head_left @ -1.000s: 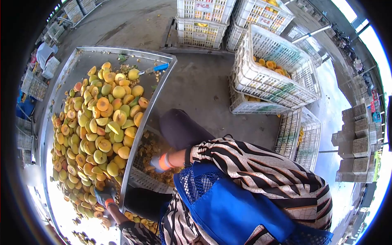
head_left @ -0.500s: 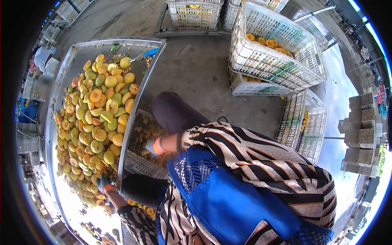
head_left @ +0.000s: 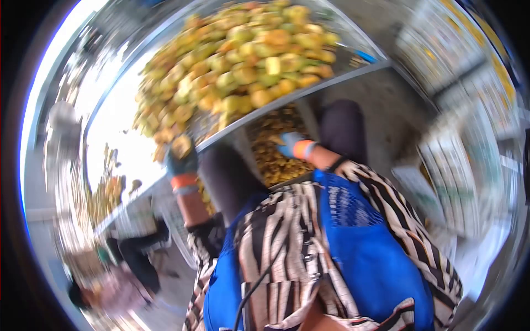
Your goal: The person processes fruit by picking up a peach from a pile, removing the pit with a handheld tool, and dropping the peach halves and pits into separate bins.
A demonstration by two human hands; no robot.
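Note:
My left hand (head_left: 182, 164), in a grey-blue glove with an orange cuff, is closed around a halved yellow peach (head_left: 181, 146). It is at the near edge of a metal-rimmed table (head_left: 243, 126), beside a big heap of peach halves (head_left: 237, 60). Lower and to the right, my right hand (head_left: 290, 145), also gloved, is over a crate between my knees. Small brown-orange pieces (head_left: 270, 157), which look like peach pits, fill that crate. Motion smears the right fingers, so I cannot tell what they hold.
A blue-handled tool (head_left: 365, 56) lies at the table's right corner. White plastic crates (head_left: 450, 160) stand on the right, with more stacked crates (head_left: 441, 49) behind. Another person (head_left: 118, 287) sits at lower left, near more fruit on the table (head_left: 105, 193).
The view has swung left, so the table now lies ahead of me. My left hand has come from the heap to the table's near edge with a peach half. My right hand stays over the crate.

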